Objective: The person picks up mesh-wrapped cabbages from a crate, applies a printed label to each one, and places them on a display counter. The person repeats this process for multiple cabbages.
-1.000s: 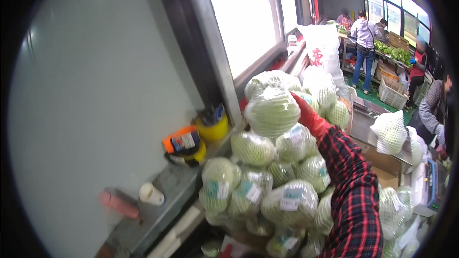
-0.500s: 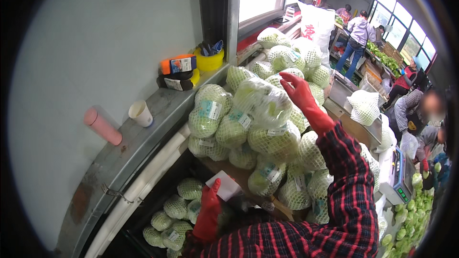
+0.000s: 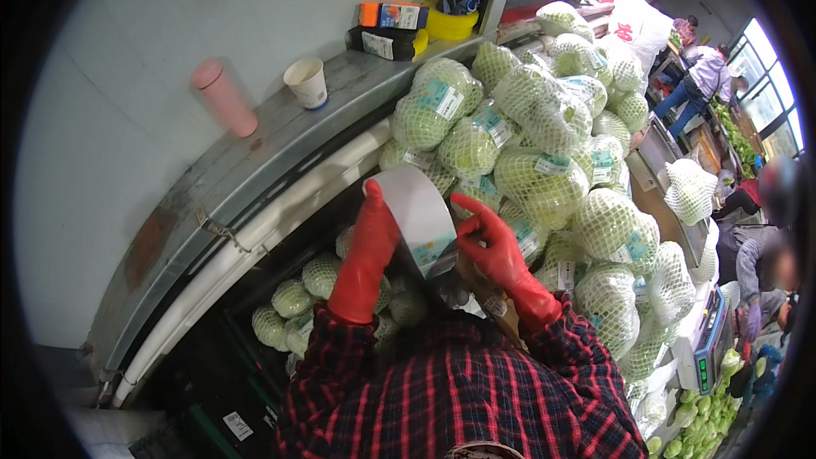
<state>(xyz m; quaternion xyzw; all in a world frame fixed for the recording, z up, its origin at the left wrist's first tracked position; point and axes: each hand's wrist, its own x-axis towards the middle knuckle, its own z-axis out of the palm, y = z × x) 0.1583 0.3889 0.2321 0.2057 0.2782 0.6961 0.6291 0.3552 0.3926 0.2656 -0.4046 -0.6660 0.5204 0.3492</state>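
Observation:
My left hand [image 3: 367, 255], in a red rubber glove, is closed on a roll of labels [image 3: 415, 208]. White backing shows on its upper part, and a teal-and-white label lies at its lower end. My right hand [image 3: 497, 257], gloved in red too, is just right of the roll. Its thumb and index finger are apart, close to the label's edge; whether they touch it I cannot tell. Beyond both hands rises a pile of pale green cabbages [image 3: 537, 183] in foam nets and clear wrap, several bearing teal-and-white labels.
More netted cabbages [image 3: 293, 297] lie low on the left, in a dark space. A ledge [image 3: 272, 149] along the wall carries a pink bottle [image 3: 223, 98], a paper cup [image 3: 306, 83] and a yellow tub [image 3: 452, 24]. At right are a scale [image 3: 704, 344] and other people at work.
My right hand has come back from the top of the pile to beside the label roll. My left hand has lifted the roll. The view has shifted, so the pile appears farther right.

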